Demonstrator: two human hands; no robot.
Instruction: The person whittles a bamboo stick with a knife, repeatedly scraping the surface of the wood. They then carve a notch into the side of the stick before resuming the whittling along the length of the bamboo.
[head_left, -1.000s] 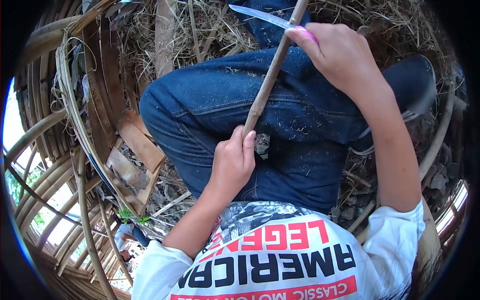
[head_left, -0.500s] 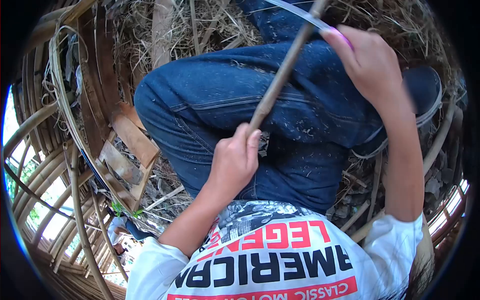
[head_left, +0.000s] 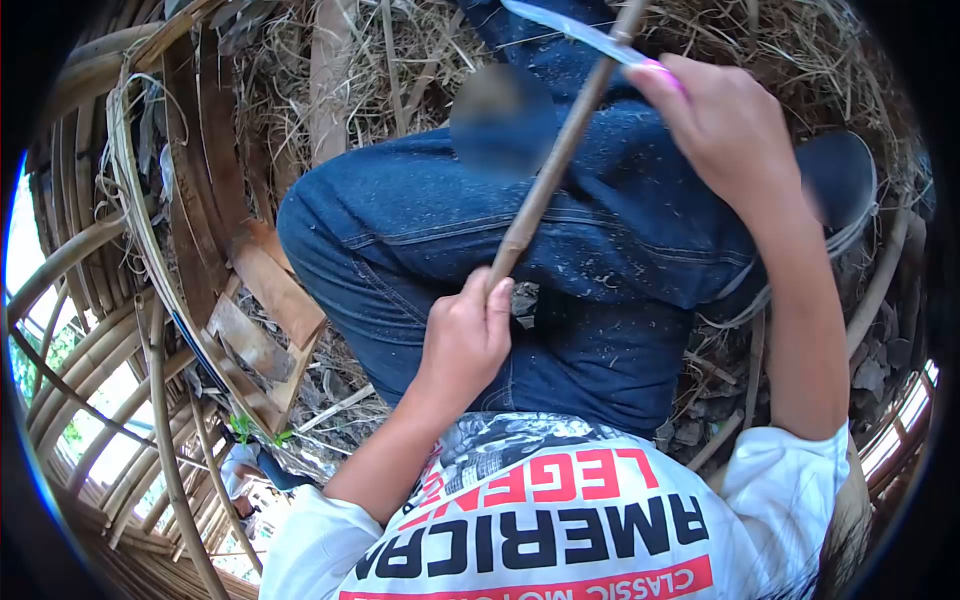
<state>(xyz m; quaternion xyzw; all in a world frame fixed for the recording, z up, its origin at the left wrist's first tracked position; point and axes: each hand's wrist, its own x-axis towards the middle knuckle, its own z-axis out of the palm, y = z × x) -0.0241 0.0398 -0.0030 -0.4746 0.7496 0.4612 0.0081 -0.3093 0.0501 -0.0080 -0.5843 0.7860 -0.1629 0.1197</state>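
Observation:
A thin wooden stick [head_left: 552, 172] slants up and away across my bent legs. My left hand [head_left: 466, 332] is closed around its near end, close to my lap. Higher up, my right hand [head_left: 722, 125] grips a knife [head_left: 570, 28] by its pink handle, only a little of which shows. The knife's pale blade lies across the stick near the top of the view and points up to the left. Beneath both hands are my dark blue jeans [head_left: 430, 205], speckled with small pale shavings.
Dry straw [head_left: 420, 60] covers the ground ahead. To the left lie flat wooden pieces [head_left: 275, 295] beside curved bamboo poles [head_left: 150, 390] forming a slatted wall. A dark shoe [head_left: 840, 180] is at right. Another person [head_left: 245, 465] appears beyond the poles at lower left.
My right hand and the knife have shifted slightly left in view. The stick has tilted a little, and my left hand sits slightly lower on screen, still around it.

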